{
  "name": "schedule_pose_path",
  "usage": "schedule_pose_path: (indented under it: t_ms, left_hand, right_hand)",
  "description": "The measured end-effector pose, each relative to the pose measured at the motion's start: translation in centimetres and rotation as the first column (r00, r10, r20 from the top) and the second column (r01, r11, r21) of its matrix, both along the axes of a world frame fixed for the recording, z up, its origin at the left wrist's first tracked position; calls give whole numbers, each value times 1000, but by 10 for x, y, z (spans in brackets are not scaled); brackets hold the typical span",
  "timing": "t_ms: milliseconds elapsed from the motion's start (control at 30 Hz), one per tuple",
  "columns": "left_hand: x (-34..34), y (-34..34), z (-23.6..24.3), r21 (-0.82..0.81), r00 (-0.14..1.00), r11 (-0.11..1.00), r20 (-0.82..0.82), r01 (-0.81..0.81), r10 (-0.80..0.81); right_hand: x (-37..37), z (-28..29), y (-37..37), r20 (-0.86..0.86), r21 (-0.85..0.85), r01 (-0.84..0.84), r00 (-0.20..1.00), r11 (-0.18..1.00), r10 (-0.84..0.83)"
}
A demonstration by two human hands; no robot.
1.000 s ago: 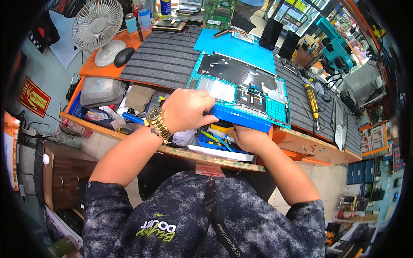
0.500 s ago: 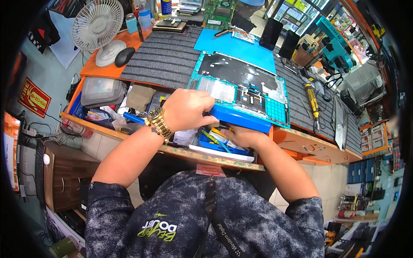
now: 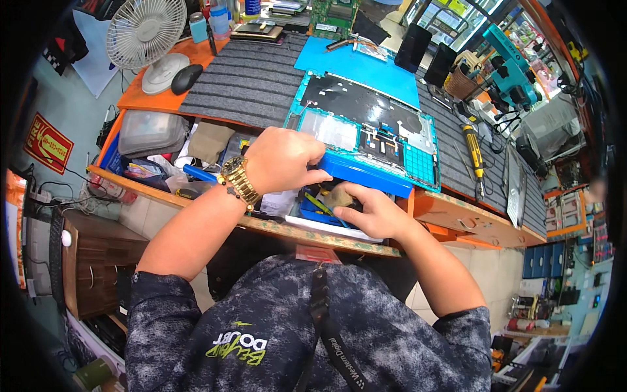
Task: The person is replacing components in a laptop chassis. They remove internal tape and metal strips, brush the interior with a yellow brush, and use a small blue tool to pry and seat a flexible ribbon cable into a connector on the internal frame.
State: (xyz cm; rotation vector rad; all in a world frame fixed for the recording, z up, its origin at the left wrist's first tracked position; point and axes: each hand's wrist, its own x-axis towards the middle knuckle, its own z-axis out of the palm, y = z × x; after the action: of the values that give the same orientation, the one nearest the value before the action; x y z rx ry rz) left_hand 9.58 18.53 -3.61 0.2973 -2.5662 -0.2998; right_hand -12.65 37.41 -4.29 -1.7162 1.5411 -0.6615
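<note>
My left hand (image 3: 284,160), with a gold watch (image 3: 236,179) at its wrist, is closed on the left corner of a blue lid (image 3: 366,176). The lid stands raised over an open drawer, just in front of a teal laptop shell (image 3: 366,121). Under the lid, my right hand (image 3: 372,209) pinches a rounded greyish-tan lump (image 3: 338,196) whose kind I cannot make out. Below that lump, a blue box (image 3: 307,210) holds a yellow-green tool (image 3: 317,201) and other small items, partly hidden by my hands.
The drawer's front edge (image 3: 264,225) runs across before me. In its left part lie a clear plastic case (image 3: 151,132) and a brown pouch (image 3: 209,142). A yellow screwdriver (image 3: 473,153) rests on the grey mat (image 3: 225,85) right of the laptop shell. A white fan (image 3: 147,36) stands far left.
My right hand has come up out of the blue box toward me, and the tan lump now shows in its fingers. The left hand keeps its hold on the lid.
</note>
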Motion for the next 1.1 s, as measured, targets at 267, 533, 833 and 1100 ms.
schedule_pose_path:
  t_ms: [267,533,833,1100]
  left_hand:
    - [1,0,2,-17,1000,1000,19,-10,10]
    - [-1,1,2,-29,1000,1000,5,-12,12]
    - [0,0,-1,-33,1000,999,-2,-8,8]
    - [3,5,4,-61,1000,998,-26,-15,13]
  right_hand:
    - [11,-9,-9,-126,-29,37,991,999,-41]
    - [13,-27,-26,-656,-288,-14,732,958,-187]
    - [6,-4,-1,-730,209,133,681,969,64]
    - [5,19,10,-712,235,176,701,956,46]
